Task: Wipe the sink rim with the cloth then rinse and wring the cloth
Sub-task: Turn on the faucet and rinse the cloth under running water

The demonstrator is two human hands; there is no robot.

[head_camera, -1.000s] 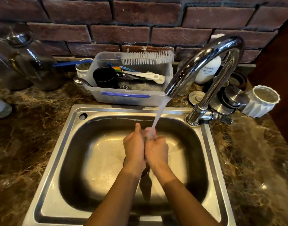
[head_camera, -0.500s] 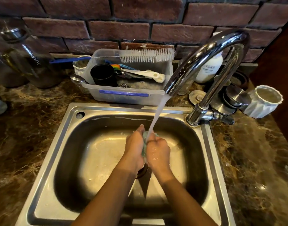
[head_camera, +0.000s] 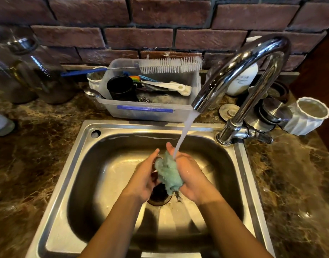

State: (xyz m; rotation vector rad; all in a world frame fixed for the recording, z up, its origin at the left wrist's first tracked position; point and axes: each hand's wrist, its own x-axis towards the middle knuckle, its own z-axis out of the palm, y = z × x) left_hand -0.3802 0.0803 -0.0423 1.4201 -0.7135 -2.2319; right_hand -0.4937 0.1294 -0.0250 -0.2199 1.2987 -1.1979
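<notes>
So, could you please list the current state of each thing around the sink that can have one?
faucet: running, stream landing on the cloth
cloth: bunched and wet, pressed between both hands
left hand: closed on the cloth
right hand: closed on the cloth
sink: wet, drain unplugged
plastic bin: lidless, holding utensils
bottle brush: lying across the bin's rim
white cup: upright

Two hands, left hand (head_camera: 145, 175) and right hand (head_camera: 191, 175), press a bunched teal cloth (head_camera: 168, 173) between them over a steel sink (head_camera: 67, 183). Water (head_camera: 186, 131) from a chrome faucet (head_camera: 240, 66) falls onto the cloth.
</notes>
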